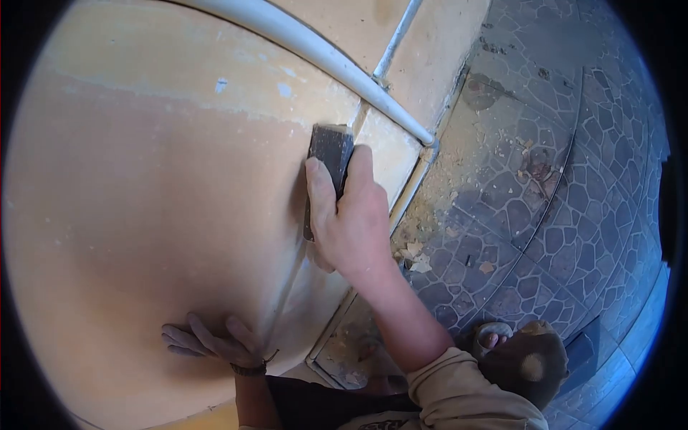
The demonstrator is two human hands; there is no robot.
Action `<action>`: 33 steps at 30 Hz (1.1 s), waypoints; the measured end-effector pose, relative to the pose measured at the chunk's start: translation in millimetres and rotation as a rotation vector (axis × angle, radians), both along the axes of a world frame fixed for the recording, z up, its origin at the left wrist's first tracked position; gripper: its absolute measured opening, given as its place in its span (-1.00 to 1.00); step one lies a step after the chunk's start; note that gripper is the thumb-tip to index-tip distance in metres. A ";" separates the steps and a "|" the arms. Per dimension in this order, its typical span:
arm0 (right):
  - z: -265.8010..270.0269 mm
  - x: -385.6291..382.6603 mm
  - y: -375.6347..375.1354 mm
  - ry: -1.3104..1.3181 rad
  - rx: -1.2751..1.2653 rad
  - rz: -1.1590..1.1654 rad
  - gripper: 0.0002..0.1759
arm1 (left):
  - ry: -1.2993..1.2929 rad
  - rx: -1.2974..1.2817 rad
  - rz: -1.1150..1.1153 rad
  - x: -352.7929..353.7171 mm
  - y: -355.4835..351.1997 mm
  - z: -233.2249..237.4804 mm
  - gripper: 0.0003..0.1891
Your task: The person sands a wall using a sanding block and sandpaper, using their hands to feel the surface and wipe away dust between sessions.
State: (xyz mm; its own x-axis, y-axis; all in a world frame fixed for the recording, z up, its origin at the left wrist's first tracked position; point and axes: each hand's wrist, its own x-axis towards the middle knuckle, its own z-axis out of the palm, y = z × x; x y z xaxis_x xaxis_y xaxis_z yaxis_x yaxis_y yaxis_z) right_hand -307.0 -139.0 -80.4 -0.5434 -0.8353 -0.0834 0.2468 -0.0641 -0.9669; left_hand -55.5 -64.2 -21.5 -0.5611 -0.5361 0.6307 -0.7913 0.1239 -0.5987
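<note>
My right hand is wrapped around a dark, dusty sanding block, thumb on one side and fingers on the other. The block lies lengthwise against the yellowish wall, near a raised vertical edge. Lower down, my left hand rests on the same wall with its fingers spread, holding nothing. A dark band circles that wrist. The block's face against the wall is hidden. Patches of worn paint and small white spots mark the wall above it.
A white pipe crosses the wall above my right hand and meets a thinner pipe along the wall's foot. Paint flakes and dust litter the stone-patterned floor. My knee and sandaled foot are at lower right.
</note>
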 end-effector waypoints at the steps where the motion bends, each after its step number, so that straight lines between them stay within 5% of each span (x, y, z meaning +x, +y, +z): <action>1: 0.6 -3.7 -0.6 -0.019 -0.015 -0.014 -0.65 | -0.003 0.001 0.010 0.1 0.5 0.9 -0.40; 9: 2.6 6.0 -1.2 0.016 0.017 -0.007 -0.58 | -0.015 -0.008 -0.027 -1.7 -1.6 -2.9 -0.40; 14: -10.3 -14.6 -32.5 0.033 -0.099 -0.262 -0.69 | 0.061 0.043 0.047 3.2 5.9 -8.5 -0.38; 18: 24.2 -1.3 -51.0 0.455 -0.334 -0.530 -0.86 | 0.013 0.062 0.001 7.3 3.8 -10.2 -0.41; 20: 70.9 -19.4 -69.5 0.590 -0.569 -0.660 -0.78 | 0.010 0.065 0.002 8.8 1.8 -11.4 -0.42; 23: 73.1 -40.6 -89.2 0.651 -0.538 -0.712 -0.66 | 0.009 0.084 0.002 12.4 7.7 -13.1 -0.42; 26: -37.3 -13.0 -76.8 0.641 -0.298 -0.747 -0.58 | 0.026 0.088 0.001 10.1 6.7 -11.9 -0.44; 28: -61.0 -15.0 -61.3 0.589 -0.220 -0.661 -0.65 | 0.064 0.089 -0.005 2.8 2.4 -14.9 -0.45; 33: 98.7 -38.7 -86.6 0.596 -0.567 -0.734 -0.70 | 0.088 0.142 0.006 -12.8 4.1 -19.1 -0.44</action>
State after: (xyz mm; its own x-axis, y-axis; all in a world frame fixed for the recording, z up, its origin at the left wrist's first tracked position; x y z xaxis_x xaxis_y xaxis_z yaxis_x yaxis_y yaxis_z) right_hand -345.7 -225.6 18.3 -0.7485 -0.1269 0.6509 -0.5295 -0.4764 -0.7019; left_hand -68.3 -60.0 -40.6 -0.5033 -0.6265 0.5951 -0.8411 0.1974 -0.5036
